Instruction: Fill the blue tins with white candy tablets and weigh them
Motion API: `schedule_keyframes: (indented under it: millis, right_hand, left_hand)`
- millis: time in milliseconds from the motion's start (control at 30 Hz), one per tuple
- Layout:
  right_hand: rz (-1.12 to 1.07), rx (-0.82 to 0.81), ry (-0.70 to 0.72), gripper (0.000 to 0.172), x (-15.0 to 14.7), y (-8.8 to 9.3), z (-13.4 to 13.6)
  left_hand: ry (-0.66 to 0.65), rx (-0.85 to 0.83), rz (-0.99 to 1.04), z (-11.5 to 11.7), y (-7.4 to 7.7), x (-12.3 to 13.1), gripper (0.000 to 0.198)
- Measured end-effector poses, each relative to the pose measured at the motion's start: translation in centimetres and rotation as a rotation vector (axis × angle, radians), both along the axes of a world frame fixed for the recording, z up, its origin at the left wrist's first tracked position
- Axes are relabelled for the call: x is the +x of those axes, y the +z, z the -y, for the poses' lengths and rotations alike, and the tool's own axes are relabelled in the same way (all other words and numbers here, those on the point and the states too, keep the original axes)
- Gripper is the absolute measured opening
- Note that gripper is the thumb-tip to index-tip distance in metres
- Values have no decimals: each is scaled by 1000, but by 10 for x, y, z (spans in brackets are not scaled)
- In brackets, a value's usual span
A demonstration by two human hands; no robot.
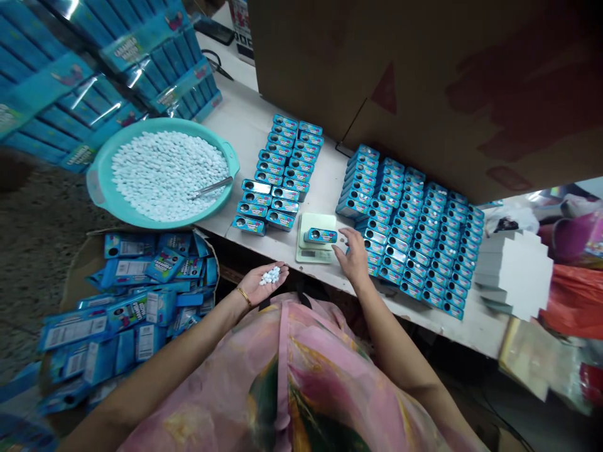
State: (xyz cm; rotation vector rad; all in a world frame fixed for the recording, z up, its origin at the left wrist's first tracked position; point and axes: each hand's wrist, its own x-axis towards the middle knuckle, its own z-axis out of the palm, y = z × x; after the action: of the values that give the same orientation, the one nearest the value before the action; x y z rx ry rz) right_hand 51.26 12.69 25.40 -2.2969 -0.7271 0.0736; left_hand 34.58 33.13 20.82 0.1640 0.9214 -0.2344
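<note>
My left hand [249, 287] is turned palm up in front of the table, cupped around a small heap of white candies [270, 275]. On the table's front edge stands a small kitchen scale [306, 227] with a light platform. One blue candy box [321, 235] rests upright on it, its top with a dark round hole facing up. Beside the scale, on its right, my right hand [354, 256] has its fingers apart and curved toward the box. It holds nothing, and its fingertips seem just short of the box.
A turquoise basin [162, 221] of white candies, with a metal scoop [211, 188] in it, stands at left. Below it is a carton [78, 270] of blue boxes. Box rows [285, 166] stand behind the scale, more rows [414, 232] at right. A large cardboard box [400, 81] borders the back.
</note>
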Motion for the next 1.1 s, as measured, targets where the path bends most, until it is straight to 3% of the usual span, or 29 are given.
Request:
schedule_keyframes:
  millis: [100,167,333,400,533,633,833,1000,1100]
  right_hand:
    - [33,-60,80,42,3,5,-10]
    - [58,-75,135,37,-4,9,-19]
    - [-11,-156,525,25,-52,11,-51]
    - [-27,-256,593,25,-67,5,-58]
    - [-66,-290,549,27,-69,-6,-54]
    - [-119,-179,505,26,-55,-6,-46]
    - [-67,33,252,20,-13,2,-39]
    - [16,24,123,25,13,-1,-21]
    - [77,-138,194,41,18,-7,-12]
  left_hand:
    - [3,11,3,-3,0,-1,18]
    - [-5,20,21,-3,1,-1,19]
    - [-98,48,148,6,3,6,18]
    - [-137,61,196,12,4,9,17]
    - [-203,80,227,20,6,17,20]
    - [-201,49,232,21,9,28,22]
    - [-162,15,255,9,17,44,31]
    - [-81,41,178,-7,9,23,31]
    - [-22,73,88,-17,-4,0,31]
